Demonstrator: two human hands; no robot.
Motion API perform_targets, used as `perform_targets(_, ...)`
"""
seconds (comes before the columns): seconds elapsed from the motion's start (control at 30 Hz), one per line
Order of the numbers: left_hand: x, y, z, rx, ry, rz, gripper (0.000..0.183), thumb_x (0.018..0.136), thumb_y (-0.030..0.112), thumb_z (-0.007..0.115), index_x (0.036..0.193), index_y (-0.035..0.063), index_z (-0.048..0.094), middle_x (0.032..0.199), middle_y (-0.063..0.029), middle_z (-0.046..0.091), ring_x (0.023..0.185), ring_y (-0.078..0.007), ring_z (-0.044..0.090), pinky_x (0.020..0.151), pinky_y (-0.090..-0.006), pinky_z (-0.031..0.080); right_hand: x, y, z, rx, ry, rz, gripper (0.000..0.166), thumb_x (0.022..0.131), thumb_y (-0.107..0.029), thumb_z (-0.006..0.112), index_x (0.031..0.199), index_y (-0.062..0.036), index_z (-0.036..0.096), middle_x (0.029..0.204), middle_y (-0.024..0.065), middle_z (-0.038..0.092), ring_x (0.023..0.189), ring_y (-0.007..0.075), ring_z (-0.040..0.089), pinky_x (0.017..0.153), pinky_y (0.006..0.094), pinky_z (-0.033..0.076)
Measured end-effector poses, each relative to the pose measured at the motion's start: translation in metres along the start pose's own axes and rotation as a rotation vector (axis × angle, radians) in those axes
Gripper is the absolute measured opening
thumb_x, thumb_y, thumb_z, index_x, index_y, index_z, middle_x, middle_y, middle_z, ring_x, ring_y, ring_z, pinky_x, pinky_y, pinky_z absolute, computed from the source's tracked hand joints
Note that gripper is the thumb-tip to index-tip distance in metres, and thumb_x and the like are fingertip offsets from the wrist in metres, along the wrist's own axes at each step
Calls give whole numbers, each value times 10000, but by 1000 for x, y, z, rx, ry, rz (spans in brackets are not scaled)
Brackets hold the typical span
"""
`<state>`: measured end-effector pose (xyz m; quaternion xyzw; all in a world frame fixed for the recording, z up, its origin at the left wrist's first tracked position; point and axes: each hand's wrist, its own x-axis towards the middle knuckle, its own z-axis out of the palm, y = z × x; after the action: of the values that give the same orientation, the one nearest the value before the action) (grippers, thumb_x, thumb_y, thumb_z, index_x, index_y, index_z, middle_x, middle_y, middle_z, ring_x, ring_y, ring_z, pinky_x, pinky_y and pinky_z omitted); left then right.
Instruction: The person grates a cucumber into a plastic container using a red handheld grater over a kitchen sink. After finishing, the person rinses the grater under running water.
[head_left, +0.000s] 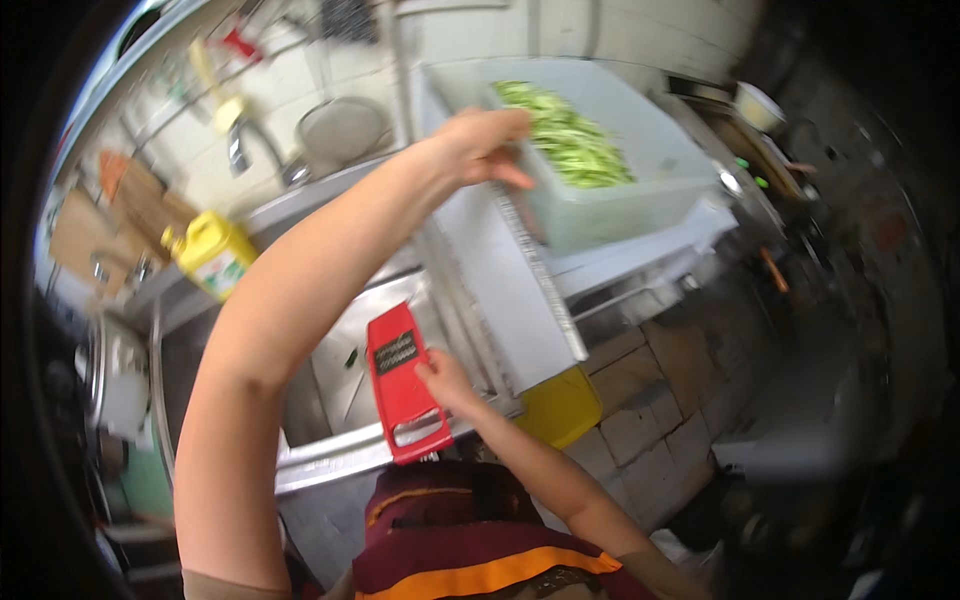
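My right hand (446, 381) grips a red mandoline-type grater (409, 405) by its side edge. The grater has a dark metal grating plate and a slotted handle end, and it is tilted over the front of a stainless steel sink (352, 322). My left arm stretches across the sink, and my left hand (487, 146) is at the near-left side of a translucent plastic tub (622, 217). Its thumb and fingers are apart; blur hides whether they hold the tub's rim. Inside the tub lies a heap of shredded pale green vegetable (570, 139).
A yellow jug (214, 251) stands at the sink's back left, near wooden boards (90, 240). A faucet (238, 146) and a round strainer (343, 127) are along the tiled wall. A white panel (510, 292) lies beside the tub, above a yellow container (562, 409).
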<state>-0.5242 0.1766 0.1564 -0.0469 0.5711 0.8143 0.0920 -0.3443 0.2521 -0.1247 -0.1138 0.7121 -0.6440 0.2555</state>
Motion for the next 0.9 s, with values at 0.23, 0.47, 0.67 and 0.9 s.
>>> perform_targets(0.23, -68, -8, -23, 369, 45, 75, 349, 851, 247, 557, 992, -70, 516, 866, -164, 592, 678, -211, 659, 449, -259, 480, 20, -23, 9, 72, -67, 113, 243, 880, -138, 547, 1063, 19, 569, 801, 85, 616, 686, 135, 542, 610, 291, 449)
perform_targets(0.47, -177, -209, -230, 276, 1062, 178, 583, 797, 369, 656, 1186, 9, 412, 1108, -161, 555, 970, -254, 572, 814, -360, 464, 56, -45, 28, 266, -167, 265, 295, 911, -117, 524, 1158, 44, 506, 1041, 120, 601, 911, 170, 594, 782, 309, 497)
perform_targets(0.67, -181, -289, -228, -1024, 562, 113, 561, 738, -60, 477, 1261, 94, 346, 1099, -119, 509, 1013, -263, 541, 842, -435, 489, 96, -50, 44, -620, -255, 168, 589, 908, -323, 538, 1294, 88, 367, 1248, 194, 495, 1110, 242, 516, 934, 360, 416)
perform_targets(0.9, -182, -324, -261, -1079, 612, -52, 631, 698, -94, 417, 1287, 111, 319, 1103, -131, 473, 1008, -291, 513, 816, -468, 475, 299, -214, 119, 375, -141, 74, 641, 867, -502, 510, 1234, -31, 275, 1364, 342, 150, 1124, 434, 462, 941, 544, 425)
